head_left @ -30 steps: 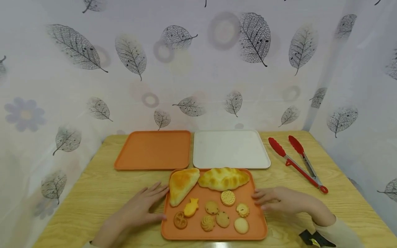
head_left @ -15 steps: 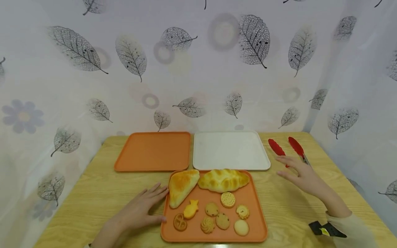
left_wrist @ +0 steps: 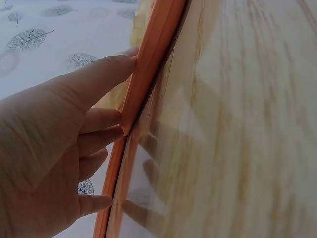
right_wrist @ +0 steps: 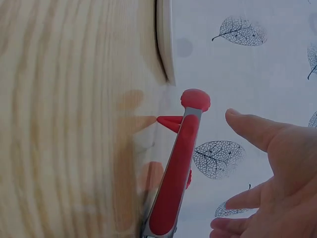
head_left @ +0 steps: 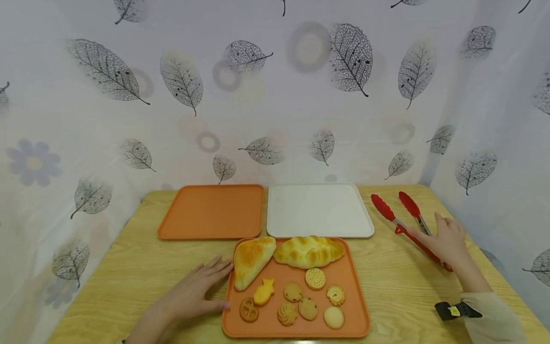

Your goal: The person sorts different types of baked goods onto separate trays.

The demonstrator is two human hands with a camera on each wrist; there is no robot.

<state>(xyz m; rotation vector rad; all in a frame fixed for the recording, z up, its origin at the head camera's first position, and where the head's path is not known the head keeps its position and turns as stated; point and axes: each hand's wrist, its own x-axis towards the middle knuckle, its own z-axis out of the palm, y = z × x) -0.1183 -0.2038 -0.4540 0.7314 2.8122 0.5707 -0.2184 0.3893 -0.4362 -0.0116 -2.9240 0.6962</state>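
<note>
Nearest us we see the near orange tray (head_left: 358, 310), its left rim touched by the left hand (head_left: 189, 294), thumb and fingers spread. On it we count eight cookies (head_left: 307, 308) in front, with a triangular bread (head_left: 253, 263) and a ridged oval loaf (head_left: 309, 252) behind. The right hand (head_left: 449, 241), thumb apart from its fingers and gripping nothing, hovers at the red-and-steel tongs (right_wrist: 173, 176), which lie splayed on the wooden table (head_left: 129, 267). Beyond, we note a second orange tray (head_left: 212, 210) beside a white tray (head_left: 320, 210).

The left hand (head_left: 189, 294) has fingers (head_left: 215, 274) extended, thumb (head_left: 216, 306) spread; the right hand (head_left: 448, 242), farther forward, has thumb and fingers apart.
</note>
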